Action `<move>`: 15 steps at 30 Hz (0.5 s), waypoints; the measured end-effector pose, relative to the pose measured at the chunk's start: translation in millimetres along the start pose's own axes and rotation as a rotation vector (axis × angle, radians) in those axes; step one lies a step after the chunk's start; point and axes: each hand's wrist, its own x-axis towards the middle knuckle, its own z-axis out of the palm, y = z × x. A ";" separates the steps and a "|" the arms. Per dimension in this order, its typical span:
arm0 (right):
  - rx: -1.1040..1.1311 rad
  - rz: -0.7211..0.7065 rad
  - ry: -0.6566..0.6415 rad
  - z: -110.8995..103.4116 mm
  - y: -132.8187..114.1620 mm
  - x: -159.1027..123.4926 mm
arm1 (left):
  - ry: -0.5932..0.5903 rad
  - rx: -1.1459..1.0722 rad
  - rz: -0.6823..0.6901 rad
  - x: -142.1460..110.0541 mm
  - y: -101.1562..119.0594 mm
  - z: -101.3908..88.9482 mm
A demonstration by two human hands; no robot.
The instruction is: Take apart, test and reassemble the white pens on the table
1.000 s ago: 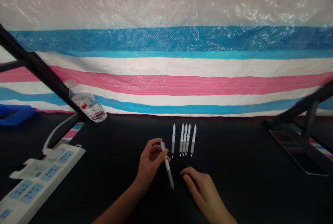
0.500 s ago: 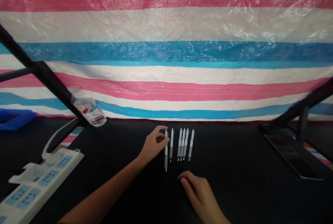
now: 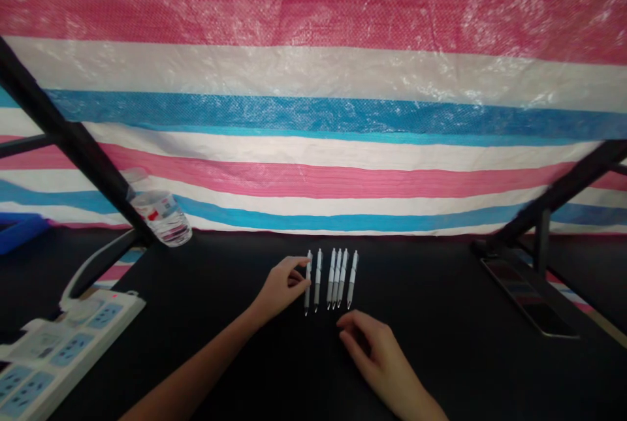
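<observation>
While six pens [image 3: 336,277] lie in a row on the black table [image 3: 210,277], each has its white end away from the person and its grey grip and tip towards the person. They fall into uneven sets: two at the left, set a little apart from each other, three close together in the middle, and one alone at the right. The left hand [image 3: 280,287] comes in from the lower left, forearm slanting across the table, and reaches the leftmost pen [image 3: 307,297]. Its thumb and forefinger are parted, both tips at that pen's left side; I cannot tell whether they grip it. The right hand [image 3: 375,349] lies just nearer the person than the right end of the row, wrist towards the lower right, fingers loosely curled with a narrow gap inside the thumb. Around them are one white power strip [image 3: 73,350] at the left, one clear bottle [image 3: 169,218] beside the left black bar [image 3: 98,160], one blue tray [image 3: 22,232] at the far left, and one dark phone [image 3: 529,297] near the right black bar [image 3: 529,212]. One striped sheet [image 3: 313,179] hangs behind.
</observation>
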 end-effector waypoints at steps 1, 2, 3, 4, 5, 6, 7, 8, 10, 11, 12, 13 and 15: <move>-0.079 -0.042 0.020 -3.5 -0.7 5.1 | -0.046 0.005 0.021 -7.5 2.4 -3.0; -0.173 -0.100 0.018 -5.4 -0.6 11.1 | -0.125 0.051 0.071 -14.1 4.3 -5.4; -0.276 -0.185 0.005 -5.4 0.6 17.7 | -0.189 0.104 0.120 -19.8 5.4 -7.1; -0.391 -0.277 0.001 -3.7 3.0 24.6 | -0.244 0.159 0.169 -24.3 5.7 -7.8; -0.504 -0.343 0.012 -0.5 6.3 31.3 | -0.284 0.218 0.213 -27.5 5.4 -7.6; -0.601 -0.400 0.029 3.8 10.3 37.3 | -0.309 0.272 0.249 -29.6 4.5 -6.7; -0.679 -0.462 0.038 8.7 14.7 42.3 | -0.322 0.319 0.276 -30.7 3.3 -5.1; -0.739 -0.506 0.056 13.7 19.1 46.1 | -0.325 0.361 0.297 -31.0 2.1 -3.1; -0.824 -0.552 0.082 22.2 26.6 49.5 | -0.319 0.420 0.335 -30.0 0.0 1.5; -0.845 -0.577 0.094 25.3 29.3 49.2 | -0.312 0.439 0.356 -29.0 -0.7 3.8; -0.856 -0.602 0.102 27.5 31.3 48.1 | -0.303 0.453 0.379 -27.9 -1.2 5.9; -0.861 -0.627 0.106 28.9 32.5 46.4 | -0.294 0.464 0.400 -26.8 -1.6 7.7; -0.862 -0.670 0.101 28.9 32.8 42.2 | -0.279 0.481 0.429 -24.6 -2.2 10.8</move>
